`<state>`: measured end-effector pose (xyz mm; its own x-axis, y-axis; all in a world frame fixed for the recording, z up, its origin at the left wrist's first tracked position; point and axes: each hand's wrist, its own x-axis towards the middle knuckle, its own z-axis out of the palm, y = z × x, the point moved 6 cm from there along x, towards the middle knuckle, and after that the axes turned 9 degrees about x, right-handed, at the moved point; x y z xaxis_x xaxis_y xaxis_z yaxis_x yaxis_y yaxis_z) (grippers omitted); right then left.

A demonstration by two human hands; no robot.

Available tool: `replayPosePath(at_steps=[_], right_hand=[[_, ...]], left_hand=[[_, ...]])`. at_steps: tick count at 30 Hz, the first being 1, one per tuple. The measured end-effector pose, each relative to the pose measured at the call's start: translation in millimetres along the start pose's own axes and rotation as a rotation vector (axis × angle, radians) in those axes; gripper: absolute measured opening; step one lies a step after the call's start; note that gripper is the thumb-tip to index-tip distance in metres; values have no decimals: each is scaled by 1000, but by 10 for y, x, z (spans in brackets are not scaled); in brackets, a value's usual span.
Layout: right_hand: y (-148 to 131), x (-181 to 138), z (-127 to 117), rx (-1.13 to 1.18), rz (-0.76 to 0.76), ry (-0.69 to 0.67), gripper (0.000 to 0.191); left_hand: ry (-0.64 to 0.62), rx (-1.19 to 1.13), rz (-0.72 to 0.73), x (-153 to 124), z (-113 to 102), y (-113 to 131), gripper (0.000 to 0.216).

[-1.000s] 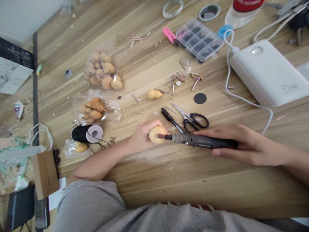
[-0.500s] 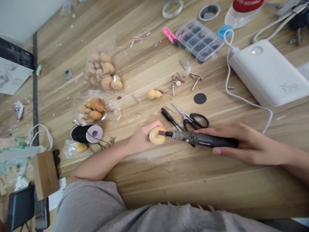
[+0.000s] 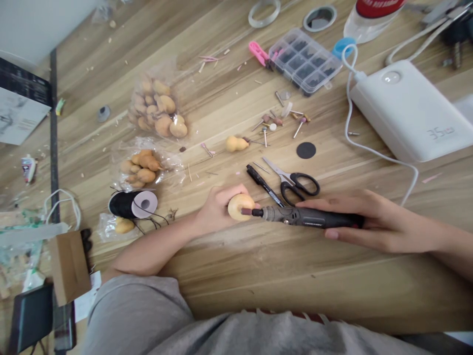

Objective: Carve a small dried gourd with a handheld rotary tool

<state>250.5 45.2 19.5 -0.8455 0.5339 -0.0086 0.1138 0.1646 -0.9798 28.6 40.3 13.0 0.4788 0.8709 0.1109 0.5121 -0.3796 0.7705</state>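
A grey, short-sleeved shirt (image 3: 144, 315).

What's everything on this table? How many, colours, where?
Held gourd: 1, tan, centre
Rotary tool: 1, black, centre
Loose gourd: 1, tan, centre
Bagged gourds: many, tan, left
Spool: 1, black, left
Scissors: 1, black-handled, centre
Pen: 1, black, centre
Tool bits: many, mixed, centre
Disc: 1, black, centre
Divided box: 1, clear, top
Rings: 2, pale, top
Bottle: 1, clear, top
Device: 1, white, right
Left grip: 1, bare, holding gourd
Right grip: 1, bare, holding tool
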Motion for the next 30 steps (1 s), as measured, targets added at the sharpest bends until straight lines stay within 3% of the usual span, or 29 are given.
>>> replayPosePath(at_steps=[4, 9, 14, 20, 30], right_hand=[[18, -1, -33, -6, 31, 54, 53], [2, 11, 3, -6, 1, -15, 51], [17, 6, -21, -4, 22, 19, 54], [10, 5, 7, -11, 4, -42, 50], [-10, -7, 11, -8, -10, -30, 50]], left_hand=[[28, 37, 37, 16, -17, 41, 18], [14, 30, 20, 20, -9, 36, 18], [34, 52, 58, 20, -19, 61, 18], [65, 68, 34, 20, -17, 41, 22], [19, 43, 40, 10, -12, 36, 19]])
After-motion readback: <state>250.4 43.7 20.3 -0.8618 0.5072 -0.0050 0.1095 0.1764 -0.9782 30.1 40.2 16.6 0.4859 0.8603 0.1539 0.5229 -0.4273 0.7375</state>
